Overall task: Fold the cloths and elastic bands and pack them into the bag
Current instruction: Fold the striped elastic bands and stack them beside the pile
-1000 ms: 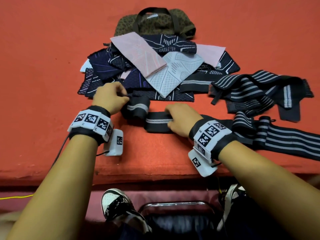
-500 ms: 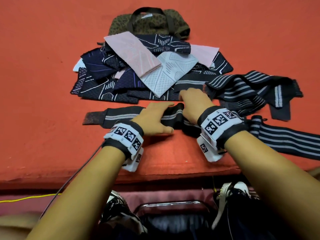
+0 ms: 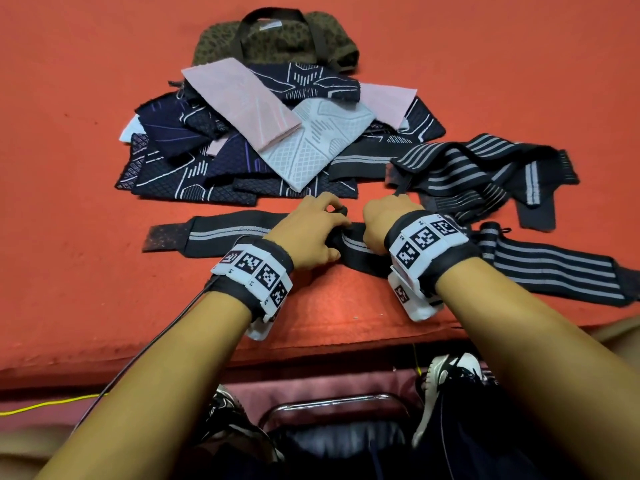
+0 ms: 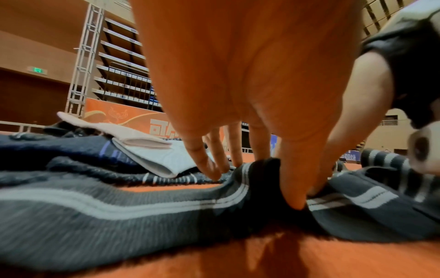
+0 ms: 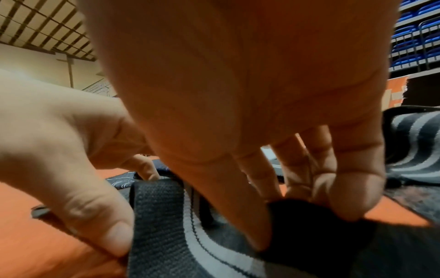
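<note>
A dark elastic band point(image 3: 221, 237) with a grey centre stripe lies flat near the front edge of the orange table point(image 3: 69, 98). My left hand point(image 3: 311, 230) pinches it toward its right end, thumb in front and fingers behind, raising a small fold point(image 4: 259, 169). Close beside it, my right hand point(image 3: 388, 220) pinches the band's dark end point(image 5: 309, 231) between thumb and fingers. Behind the hands lies a pile of pink, white and navy patterned cloths point(image 3: 277, 133). The olive patterned bag point(image 3: 273, 39) with dark handles sits at the far side, partly covered by the cloths.
More striped elastic bands lie to the right: a crumpled heap point(image 3: 485, 171) and a long strip point(image 3: 554, 268) reaching the right edge. The table's front edge point(image 3: 311, 348) is just below my wrists, with a chair and shoes beneath.
The band, bunched at the left a second ago, now lies stretched flat leftward. My left hand has moved right along it and curled into a pinch beside the right hand.
</note>
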Demonstrator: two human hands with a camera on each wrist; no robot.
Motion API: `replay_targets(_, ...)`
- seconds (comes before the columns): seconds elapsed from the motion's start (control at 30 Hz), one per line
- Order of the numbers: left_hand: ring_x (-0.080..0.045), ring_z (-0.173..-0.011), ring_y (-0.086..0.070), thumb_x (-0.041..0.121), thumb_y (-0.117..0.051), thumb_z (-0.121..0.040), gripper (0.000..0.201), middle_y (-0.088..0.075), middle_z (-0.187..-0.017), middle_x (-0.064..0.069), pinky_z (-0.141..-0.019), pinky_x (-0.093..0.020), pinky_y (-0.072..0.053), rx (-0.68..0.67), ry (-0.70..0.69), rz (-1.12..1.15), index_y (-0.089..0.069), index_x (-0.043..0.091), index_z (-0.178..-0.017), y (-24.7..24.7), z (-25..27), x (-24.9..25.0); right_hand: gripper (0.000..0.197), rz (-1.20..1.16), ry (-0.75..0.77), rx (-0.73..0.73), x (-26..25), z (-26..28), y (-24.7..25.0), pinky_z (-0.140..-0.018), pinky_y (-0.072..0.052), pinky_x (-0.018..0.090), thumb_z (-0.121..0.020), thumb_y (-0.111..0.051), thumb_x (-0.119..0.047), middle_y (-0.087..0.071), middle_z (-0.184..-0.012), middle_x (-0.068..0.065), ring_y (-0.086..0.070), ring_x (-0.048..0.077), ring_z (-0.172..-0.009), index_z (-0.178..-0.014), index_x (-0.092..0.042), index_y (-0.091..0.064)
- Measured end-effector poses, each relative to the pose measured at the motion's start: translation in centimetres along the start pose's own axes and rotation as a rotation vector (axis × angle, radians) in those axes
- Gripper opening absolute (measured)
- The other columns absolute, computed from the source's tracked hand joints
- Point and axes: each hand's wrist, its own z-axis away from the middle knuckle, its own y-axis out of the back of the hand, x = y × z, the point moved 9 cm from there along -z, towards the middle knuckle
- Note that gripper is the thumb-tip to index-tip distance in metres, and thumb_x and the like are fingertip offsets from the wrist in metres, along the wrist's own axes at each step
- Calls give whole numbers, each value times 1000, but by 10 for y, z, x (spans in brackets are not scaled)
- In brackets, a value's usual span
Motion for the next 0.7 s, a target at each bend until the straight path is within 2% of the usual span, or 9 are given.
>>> replay_targets(0.07, -26, -126, -35, 35, -76, -79, 62, -35, -144, -2, -110, -41, -35, -16, 11, -26, -58, 21, -137, -1, 0, 0, 35, -20, -6, 29, -2, 0, 7, -80, -42, 36, -93, -53, -26, -56, -127, 18, -47, 35, -122, -122, -8, -57)
replay_targets(0.2, -28, -128, -35, 51, -74, -78, 72, -33, -139, -8, -110, -44, -36, -35, 33, -4, -55, 17, -139, -5, 0, 6, 28, -79, -6, 103, -5, 4, 21, -75, -43, 36, -93, -55, -20, -60, -121, 16, -58, 36, -111, -118, -7, -57)
replay_targets(0.3, -26, -124, -37, 68, -69, -70, 76, -38, -131, -9, -107, -41, -39, -45, 32, 70, -60, 20, -129, -10, 0, 12, 35, -180, 7, 167, -7, 7, 28, -75, -42, 39, -93, -55, -17, -58, -123, 18, -57, 38, -112, -124, -3, -47)
replay_targets(0.37, -24, -121, -41, 82, -58, -60, 85, -46, -128, -8, -105, -38, -41, -67, 19, 112, -61, 23, -122, -11, 0, 16, 36, -258, 55, 180, -14, 7, 32, -71, -40, 38, -92, -53, -13, -58, -118, 20, -58, 40, -106, -124, -2, -42)
replay_targets(0.4, -22, -117, -47, 82, -58, -59, 85, -52, -125, -6, -102, -38, -44, -65, 16, 149, -61, 23, -119, -10, 1, 17, 35, -290, 83, 180, -18, 7, 34, -69, -40, 38, -91, -52, -11, -58, -115, 20, -59, 39, -100, -123, -2, -42)
replay_targets(0.5, -21, -99, -62, 64, -70, -69, 69, -66, -110, -1, -88, -39, -51, -27, 67, 279, -58, 19, -119, -1, 3, 13, 29, -377, 165, 180, -28, 11, 39, -68, -39, 36, -90, -46, -6, -55, -103, 18, -53, 34, -84, -119, -3, -43)
replay_targets(0.57, -26, -92, -63, 49, -70, -81, 66, -66, -102, -5, -79, -39, -50, 45, 119, 260, -45, 13, -130, 7, 4, 4, 30, -432, 200, 173, -31, 12, 41, -71, -44, 36, -89, -45, -7, -57, -103, 15, -55, 33, -88, -118, -5, -46)
replay_targets(0.63, -28, -84, -61, 32, -63, -92, 55, -63, -88, -4, -69, -35, -44, 100, 147, 255, -36, 10, -134, 12, 6, -6, 34, -484, 227, 146, -33, 11, 42, -79, -51, 38, -85, -46, -8, -62, -108, 11, -58, 30, -96, -118, -11, -50)
replay_targets(0.7, -29, -82, -60, 23, -57, -95, 48, -64, -85, -5, -70, -34, -41, 116, 139, 269, -35, 12, -137, 15, 8, -13, 39, -522, 235, 126, -33, 10, 42, -86, -53, 42, -80, -47, -9, -65, -111, 8, -60, 30, -100, -117, -18, -52)
